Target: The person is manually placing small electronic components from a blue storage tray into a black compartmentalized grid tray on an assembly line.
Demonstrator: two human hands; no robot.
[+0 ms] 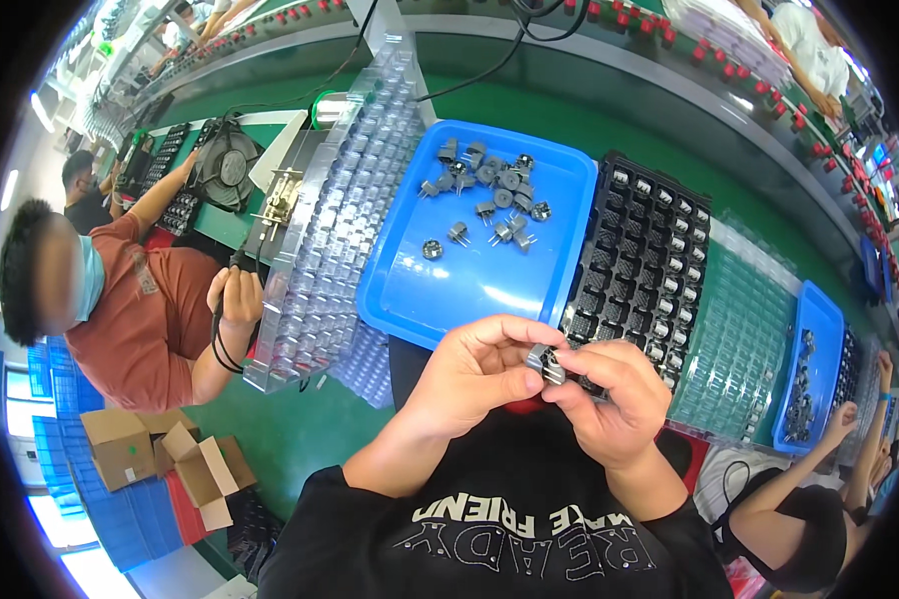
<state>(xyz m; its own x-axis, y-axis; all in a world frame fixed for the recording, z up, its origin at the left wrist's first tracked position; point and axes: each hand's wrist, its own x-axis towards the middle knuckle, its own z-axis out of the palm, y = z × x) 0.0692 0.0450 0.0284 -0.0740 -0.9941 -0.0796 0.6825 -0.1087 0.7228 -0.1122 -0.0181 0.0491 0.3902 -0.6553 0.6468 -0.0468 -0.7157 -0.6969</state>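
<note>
Between the fingertips of both hands, close to my chest, is a small grey plug (546, 361) with metal pins. My left hand (481, 369) pinches it from the left, thumb and forefinger on its body. From the other side the thumb and forefinger of my right hand (614, 394) press against it. Just beyond my hands lies a blue tray (449, 299), with several loose grey plugs (504, 180) of the same sort in its far half, pins pointing various ways. Right of that tray is a black compartment tray (609, 260) holding small dark parts, some with white tops.
Stacked clear blister trays (340, 200) stand left of the blue tray; more clear trays (734, 329) lie to the right. A second blue tray (809, 369) sits farther right. Co-workers sit on both sides, one in a red-brown shirt (140, 309). Open cardboard boxes (120, 449) stand lower left.
</note>
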